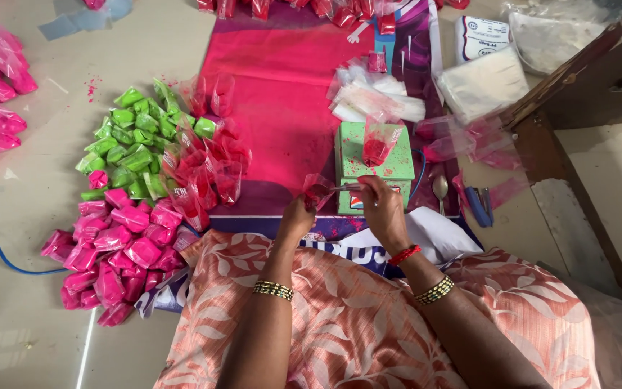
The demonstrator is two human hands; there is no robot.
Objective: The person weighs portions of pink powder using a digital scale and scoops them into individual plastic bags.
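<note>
Just below the frame's centre, the left hand [295, 218] pinches a small clear pouch of red powder [317, 191], while the right hand [381, 209] grips a thin metal tool [345, 187] touching it, before a green scale [373, 160] bearing another pouch [378, 146].

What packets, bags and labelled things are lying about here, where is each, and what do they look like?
Green packets: small shiny pillows heaped at left.
Pink packets: puffy heap below the green.
Red pouches: clear bags of red powder, centre.
Scale pouch: clear with red powder, on the green scale.
Empty bags: clear stack above the scale.
White pack: labelled block, top right.
</note>
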